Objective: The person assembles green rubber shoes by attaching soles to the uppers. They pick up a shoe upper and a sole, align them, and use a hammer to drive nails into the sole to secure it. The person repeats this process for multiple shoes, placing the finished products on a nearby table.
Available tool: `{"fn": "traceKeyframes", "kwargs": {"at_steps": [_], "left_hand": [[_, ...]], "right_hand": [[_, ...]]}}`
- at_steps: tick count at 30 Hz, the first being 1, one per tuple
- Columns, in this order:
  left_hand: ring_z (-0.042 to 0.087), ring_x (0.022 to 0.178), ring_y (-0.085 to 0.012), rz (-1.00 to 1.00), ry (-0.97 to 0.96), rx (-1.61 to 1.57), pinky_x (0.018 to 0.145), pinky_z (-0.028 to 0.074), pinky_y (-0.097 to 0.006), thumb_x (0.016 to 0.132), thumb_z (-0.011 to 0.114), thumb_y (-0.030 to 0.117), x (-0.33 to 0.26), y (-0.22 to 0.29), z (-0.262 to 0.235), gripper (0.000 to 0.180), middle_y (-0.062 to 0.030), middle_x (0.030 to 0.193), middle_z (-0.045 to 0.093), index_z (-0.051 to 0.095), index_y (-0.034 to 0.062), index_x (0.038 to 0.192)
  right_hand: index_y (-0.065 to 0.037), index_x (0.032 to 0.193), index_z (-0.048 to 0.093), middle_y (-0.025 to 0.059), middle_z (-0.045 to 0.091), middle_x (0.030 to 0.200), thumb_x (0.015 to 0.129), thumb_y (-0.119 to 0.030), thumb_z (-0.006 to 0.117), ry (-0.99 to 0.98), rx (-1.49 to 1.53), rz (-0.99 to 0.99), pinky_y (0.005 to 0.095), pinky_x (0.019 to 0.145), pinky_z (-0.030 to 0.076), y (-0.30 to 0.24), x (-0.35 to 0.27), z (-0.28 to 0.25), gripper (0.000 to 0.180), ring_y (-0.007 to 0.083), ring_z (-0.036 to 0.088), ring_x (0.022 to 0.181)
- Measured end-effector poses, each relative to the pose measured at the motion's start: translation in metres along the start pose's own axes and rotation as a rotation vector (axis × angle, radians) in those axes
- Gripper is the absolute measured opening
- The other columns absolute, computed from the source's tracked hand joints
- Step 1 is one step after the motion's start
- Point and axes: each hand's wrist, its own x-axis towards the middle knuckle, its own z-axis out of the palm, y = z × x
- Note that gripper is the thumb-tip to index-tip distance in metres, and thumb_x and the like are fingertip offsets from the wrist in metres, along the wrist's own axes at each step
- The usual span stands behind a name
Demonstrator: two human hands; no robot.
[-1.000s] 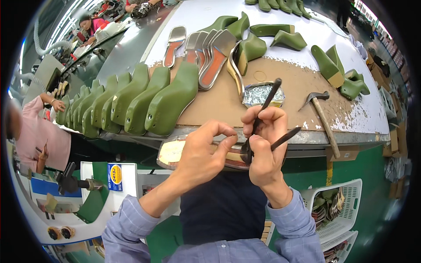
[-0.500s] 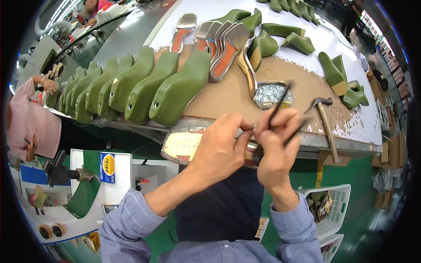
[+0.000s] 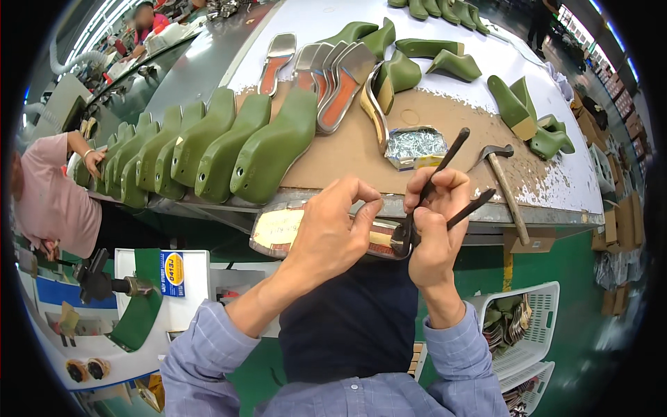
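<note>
Between my hands and the table edge lies a long insole (image 3: 272, 233), yellow at its wide left end and brownish red toward the right. My left hand (image 3: 323, 226) rests over its middle, thumb and forefinger pinched together; whatever is between the fingertips is too small to make out. In my right hand (image 3: 438, 229) are black pincers (image 3: 453, 156), handles spread and pointing up and right. The head of the pincers is at the narrow right end of the insole. What lies beneath the insole is mostly hidden.
On the table (image 3: 347, 167) stand green shoe lasts (image 3: 278, 142) in a row, several insoles (image 3: 345, 83), a tray of tacks (image 3: 415, 147) and a hammer (image 3: 506, 184). A white crate (image 3: 535, 333) is at lower right. A person in pink (image 3: 52, 187) works at the left.
My left hand has shifted slightly left and its fingertips are farther from the pincers. The pincers, blurred before, now show clearly at the insole's right end. The whole view has shifted a little.
</note>
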Motion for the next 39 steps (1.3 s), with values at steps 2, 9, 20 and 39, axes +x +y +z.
{"fn": "traceKeyframes", "kwargs": {"at_steps": [2,9,20,39], "left_hand": [[0.074,0.094,-0.0268,0.002,0.005,-0.011,0.083,0.057,-0.036,0.094,0.069,0.003,-0.001,-0.001,0.001,0.011,-0.0166,0.101,0.074,0.063,-0.0037,0.100],[0.073,0.095,-0.0295,0.017,0.011,0.019,0.080,0.057,-0.037,0.091,0.070,0.002,0.000,-0.002,0.002,0.011,-0.0172,0.102,0.071,0.064,-0.0024,0.099],[0.063,0.118,-0.0298,0.092,-0.255,0.229,0.098,0.050,-0.042,0.082,0.079,0.015,0.000,0.009,0.001,0.008,-0.0048,0.105,0.075,0.078,0.0127,0.090],[0.068,0.109,-0.0285,0.099,-0.305,0.335,0.091,0.055,-0.039,0.080,0.080,0.012,0.008,0.010,0.009,0.009,-0.0013,0.100,0.077,0.079,0.0128,0.089]], "right_hand": [[-0.002,0.122,0.039,0.0118,0.051,0.111,0.087,0.002,0.046,-0.010,-0.078,-0.034,0.0286,0.086,0.044,0.001,-0.002,0.009,0.036,0.0122,0.046,0.092],[-0.008,0.096,0.035,0.0071,0.046,0.083,0.084,0.000,0.049,0.269,0.258,0.069,0.0295,0.060,0.040,0.002,0.015,-0.007,0.020,0.0128,0.040,0.064],[-0.014,0.100,0.049,0.0076,0.053,0.088,0.094,-0.018,0.049,0.856,0.660,0.281,0.0401,0.075,0.050,0.048,-0.075,-0.164,0.008,0.0206,0.052,0.077],[0.000,0.122,0.063,0.0138,0.070,0.102,0.106,-0.014,0.049,0.405,-0.274,0.665,0.0290,0.073,0.056,0.162,-0.100,-0.215,0.025,0.0179,0.068,0.087]]}}
